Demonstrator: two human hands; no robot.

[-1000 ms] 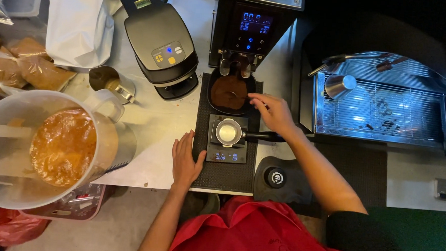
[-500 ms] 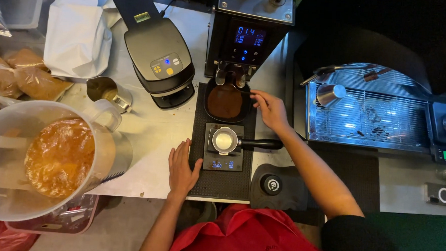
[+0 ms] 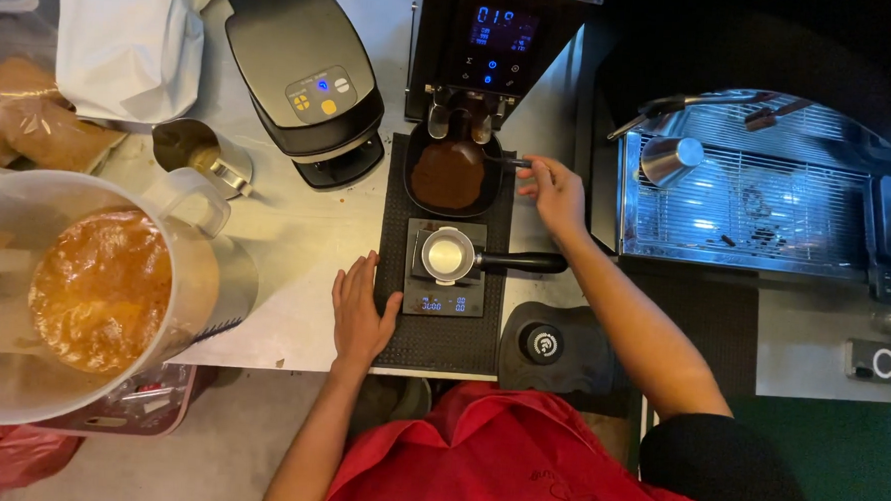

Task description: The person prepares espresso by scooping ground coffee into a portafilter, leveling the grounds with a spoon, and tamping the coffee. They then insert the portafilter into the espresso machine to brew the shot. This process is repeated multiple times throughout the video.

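right hand [image 3: 556, 190]: at the right rim of the dark tray of coffee grounds [image 3: 450, 174], under the grinder [image 3: 493, 42] at the back edge of the tabletop [image 3: 296, 244]; fingers [image 3: 531, 166] together, pinched on a thin dark handle or tool at the tray's rim, too small to tell which.
left hand [image 3: 359, 312]: flat, palm down, near the front edge of the tabletop, touching the left border of the black rubber mat [image 3: 440, 335]; fingers spread apart, holding nothing.
portafilter [image 3: 447, 255]: sits on the small scale [image 3: 444, 281], mid-mat, just in front of the grounds tray; black handle points right, basket looks empty and bright.
tamper [image 3: 545, 343]: round black one, front right corner of the tabletop, just beside the mat.
metal jug [image 3: 192, 149]: left of the mat, near the black lidded machine [image 3: 311, 79]; well apart from both hands.
plastic pitcher [image 3: 93, 285]: big, brown liquid, at the left front edge.
drip tray [image 3: 748, 209]: right of the tabletop, small steel cup [image 3: 670, 158] on it.
step, judged: working the grounds at the tray.
doing it well: keep the pinch light and steady, move slowly so grounds don't spill onto the mat; left hand braces the mat; leave the portafilter handle unbumped so the scale reading holds.
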